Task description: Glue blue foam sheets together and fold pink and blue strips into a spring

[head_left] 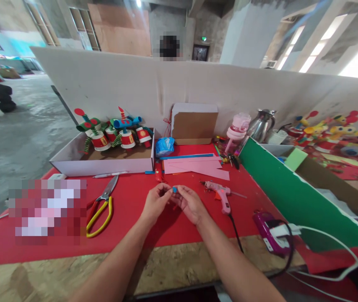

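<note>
A small blue piece point(175, 190), paper by its look, is pinched between the fingertips of both hands above the red table cover. My left hand point(158, 201) grips it from the left with thumb and finger closed. From the other side my right hand point(190, 203) pinches it too, its remaining fingers curled beneath. Something red shows just under the fingers, too small to make out. Just right of my hands lies a pink hot glue gun point(220, 193). Pink paper strips point(194, 165) with a blue strip point(187, 157) rest beyond the fingertips.
Yellow-and-red-handled scissors point(101, 209) lie at left, near a white pen point(111, 174). A white box point(103, 165) holds several paper-cup figures. The green box side point(279, 193) borders the right, with a purple power strip point(271, 233) and cables in front. A white partition point(119, 84) stands behind.
</note>
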The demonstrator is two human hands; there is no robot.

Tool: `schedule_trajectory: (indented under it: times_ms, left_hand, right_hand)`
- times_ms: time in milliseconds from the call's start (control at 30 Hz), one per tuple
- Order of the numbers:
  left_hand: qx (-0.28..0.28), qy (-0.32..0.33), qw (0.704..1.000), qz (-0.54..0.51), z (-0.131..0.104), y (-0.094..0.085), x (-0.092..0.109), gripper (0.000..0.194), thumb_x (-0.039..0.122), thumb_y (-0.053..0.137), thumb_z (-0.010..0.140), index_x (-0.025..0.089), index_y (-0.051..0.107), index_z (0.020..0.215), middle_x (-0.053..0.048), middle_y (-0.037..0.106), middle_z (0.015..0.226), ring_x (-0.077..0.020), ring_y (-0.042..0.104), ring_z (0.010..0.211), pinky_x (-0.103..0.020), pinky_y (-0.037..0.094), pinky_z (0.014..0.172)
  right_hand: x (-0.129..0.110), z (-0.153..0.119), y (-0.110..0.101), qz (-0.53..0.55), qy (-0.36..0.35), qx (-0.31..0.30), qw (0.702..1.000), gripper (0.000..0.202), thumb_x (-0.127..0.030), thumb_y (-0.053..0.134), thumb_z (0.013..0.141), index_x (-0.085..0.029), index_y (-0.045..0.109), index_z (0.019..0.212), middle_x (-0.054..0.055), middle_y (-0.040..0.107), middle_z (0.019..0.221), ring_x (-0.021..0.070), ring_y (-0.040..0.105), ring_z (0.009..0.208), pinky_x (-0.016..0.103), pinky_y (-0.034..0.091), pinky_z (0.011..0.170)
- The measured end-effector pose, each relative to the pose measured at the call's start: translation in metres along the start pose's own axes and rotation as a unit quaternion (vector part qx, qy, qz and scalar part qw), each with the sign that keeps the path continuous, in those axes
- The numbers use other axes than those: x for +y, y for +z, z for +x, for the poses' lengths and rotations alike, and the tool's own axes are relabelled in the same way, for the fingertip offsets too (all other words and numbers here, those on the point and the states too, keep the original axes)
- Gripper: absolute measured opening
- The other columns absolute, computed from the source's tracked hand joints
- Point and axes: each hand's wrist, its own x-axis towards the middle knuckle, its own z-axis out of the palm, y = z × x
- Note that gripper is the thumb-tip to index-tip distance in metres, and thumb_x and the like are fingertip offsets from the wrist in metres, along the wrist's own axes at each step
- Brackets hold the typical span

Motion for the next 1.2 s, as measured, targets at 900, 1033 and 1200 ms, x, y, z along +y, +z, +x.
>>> schedule_trajectory:
  times_ms: [900,1033,1200]
  left_hand:
    - [0.116,-0.056,0.694,0.708,-0.065,-0.174,0.022,0.018,0.033,0.05,0.077,0.023,0.044,0.063,-0.006,0.063,0.056,-0.0234,0.061,0.051,-0.027,0.032,0.044]
    - [0.116,-0.072,0.723,0.678,-0.08,-0.171,0.025,0.01,0.031,0.052,0.072,0.024,0.049,0.066,0.0,0.062,0.054,-0.0219,0.061,0.053,-0.024,0.033,0.044]
    - [0.053,-0.073,0.83,0.55,-0.101,-0.131,0.034,0.025,0.04,0.046,0.08,0.021,0.054,0.093,-0.005,0.07,0.086,-0.0214,0.067,0.077,-0.026,0.044,0.062]
  right_hand:
    - [-0.002,-0.001,0.002,-0.022,-0.007,-0.004,1.0,0.029,-0.026,0.086,0.049,-0.018,0.068,0.07,-0.003,0.067,0.066,0.0089,0.062,0.064,0.026,0.054,0.073]
    - [-0.005,-0.001,0.004,0.012,-0.019,-0.004,1.0,0.029,-0.024,0.087,0.049,-0.018,0.068,0.071,-0.004,0.068,0.067,0.008,0.063,0.064,0.023,0.055,0.073]
    - [-0.006,0.0,0.005,0.034,-0.034,-0.016,0.999,0.028,-0.023,0.087,0.05,-0.019,0.069,0.072,-0.005,0.069,0.068,0.0073,0.064,0.064,0.021,0.055,0.072]
